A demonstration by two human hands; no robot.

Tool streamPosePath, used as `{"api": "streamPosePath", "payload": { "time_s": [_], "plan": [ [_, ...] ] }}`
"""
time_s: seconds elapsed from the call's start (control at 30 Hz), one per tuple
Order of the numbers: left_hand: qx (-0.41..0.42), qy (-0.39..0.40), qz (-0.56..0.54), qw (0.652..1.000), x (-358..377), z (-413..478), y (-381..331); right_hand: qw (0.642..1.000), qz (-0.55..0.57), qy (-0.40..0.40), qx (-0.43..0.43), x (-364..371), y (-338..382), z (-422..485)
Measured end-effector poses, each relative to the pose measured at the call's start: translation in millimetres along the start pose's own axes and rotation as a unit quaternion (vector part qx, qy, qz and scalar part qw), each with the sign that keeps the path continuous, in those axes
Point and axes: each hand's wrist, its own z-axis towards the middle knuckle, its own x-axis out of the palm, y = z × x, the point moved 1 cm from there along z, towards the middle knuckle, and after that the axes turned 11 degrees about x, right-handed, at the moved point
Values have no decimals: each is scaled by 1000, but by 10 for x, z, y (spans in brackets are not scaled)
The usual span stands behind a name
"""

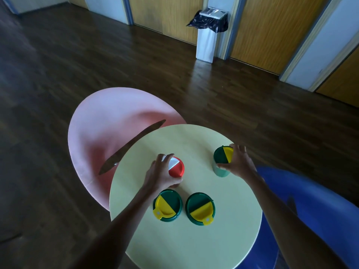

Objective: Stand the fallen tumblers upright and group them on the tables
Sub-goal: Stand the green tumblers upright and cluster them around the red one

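left hand (157,176) grasping red-lidded tumbler (175,168), right hand (238,162) grasping green tumbler (222,161); both upright on yellow table (194,245) behind two green-lidded tumblers (168,205).

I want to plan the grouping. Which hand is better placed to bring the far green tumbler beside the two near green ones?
The right hand. It already grips the far green tumbler, while the left hand is on the red tumbler.

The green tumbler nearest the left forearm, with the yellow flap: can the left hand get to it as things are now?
Probably yes. That green tumbler stands uncovered just below the left hand, but the hand grips the red-lidded tumbler and must let go first.
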Motion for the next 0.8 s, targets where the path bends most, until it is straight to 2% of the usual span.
{"api": "streamPosePath", "payload": {
  "time_s": [0.33,0.8],
  "plan": [
    [-24,8,-3,1000,-58,-65,-20,986,30,120,-113,365,385,-526],
    [16,25,-9,1000,-35,-189,16,975,31,161,-147,424,402,-623]
  ]
}}
